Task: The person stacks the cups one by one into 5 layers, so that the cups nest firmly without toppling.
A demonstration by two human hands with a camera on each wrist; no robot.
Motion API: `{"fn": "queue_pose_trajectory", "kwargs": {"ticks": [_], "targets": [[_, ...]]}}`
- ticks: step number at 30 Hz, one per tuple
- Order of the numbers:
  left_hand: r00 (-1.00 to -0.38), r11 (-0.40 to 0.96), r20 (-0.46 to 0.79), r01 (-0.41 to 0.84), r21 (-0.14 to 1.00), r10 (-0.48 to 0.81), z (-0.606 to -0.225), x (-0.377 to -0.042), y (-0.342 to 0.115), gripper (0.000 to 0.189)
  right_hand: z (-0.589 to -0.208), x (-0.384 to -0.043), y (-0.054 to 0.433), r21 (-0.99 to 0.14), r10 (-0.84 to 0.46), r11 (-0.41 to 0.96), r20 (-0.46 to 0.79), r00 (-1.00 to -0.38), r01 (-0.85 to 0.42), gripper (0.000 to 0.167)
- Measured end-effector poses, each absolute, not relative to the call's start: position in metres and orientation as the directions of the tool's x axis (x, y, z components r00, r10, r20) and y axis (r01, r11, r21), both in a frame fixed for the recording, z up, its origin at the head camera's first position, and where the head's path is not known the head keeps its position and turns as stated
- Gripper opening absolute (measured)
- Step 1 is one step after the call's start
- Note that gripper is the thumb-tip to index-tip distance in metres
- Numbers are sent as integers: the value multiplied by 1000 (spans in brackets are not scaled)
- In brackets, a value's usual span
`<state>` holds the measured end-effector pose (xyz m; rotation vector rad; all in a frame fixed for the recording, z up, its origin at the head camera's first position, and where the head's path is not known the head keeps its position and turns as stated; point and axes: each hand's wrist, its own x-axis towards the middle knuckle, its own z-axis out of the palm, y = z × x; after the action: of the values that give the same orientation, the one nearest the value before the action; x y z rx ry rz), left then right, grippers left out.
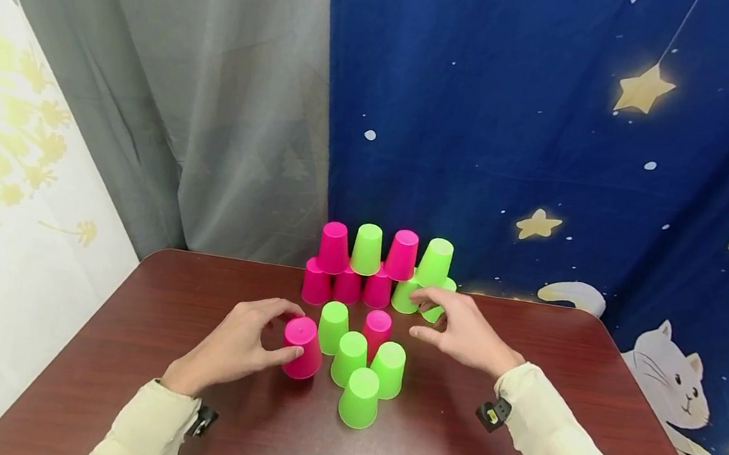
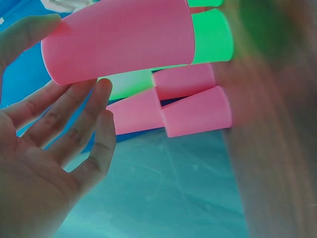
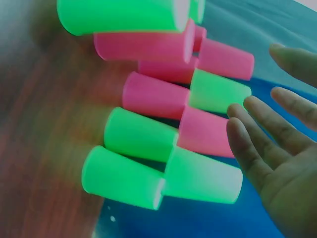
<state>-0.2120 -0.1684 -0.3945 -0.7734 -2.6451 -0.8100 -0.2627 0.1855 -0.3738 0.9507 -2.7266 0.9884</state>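
My left hand (image 1: 241,345) pinches an upside-down pink cup (image 1: 300,349) between thumb and fingers; the left wrist view shows its side (image 2: 121,42). My right hand (image 1: 461,330) holds nothing, its fingers loosely bent, in front of the right end of a two-tier cup wall. The upper tier runs pink (image 1: 334,248), green (image 1: 367,249), pink (image 1: 402,255), green (image 1: 434,263). Beneath it stand pink cups (image 1: 317,281) on the left and green cups (image 1: 405,295) on the right, one partly covered by my right hand.
Between my hands stand several upside-down cups: a green cup (image 1: 333,328), a pink cup (image 1: 377,329), two more green cups (image 1: 349,360) and a nearest green cup (image 1: 359,399). All are on a dark red-brown table (image 1: 466,452). Grey (image 1: 260,131) and blue (image 1: 460,118) curtains hang behind.
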Motion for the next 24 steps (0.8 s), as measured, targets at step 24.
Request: {"fn": "queue_pose_trajectory", "kwargs": {"ticks": [24], "targets": [[-839, 699, 440, 524, 488, 322, -300, -316, -133, 46, -437, -239, 168, -594, -566, 551, 249, -786, -585, 42]]}}
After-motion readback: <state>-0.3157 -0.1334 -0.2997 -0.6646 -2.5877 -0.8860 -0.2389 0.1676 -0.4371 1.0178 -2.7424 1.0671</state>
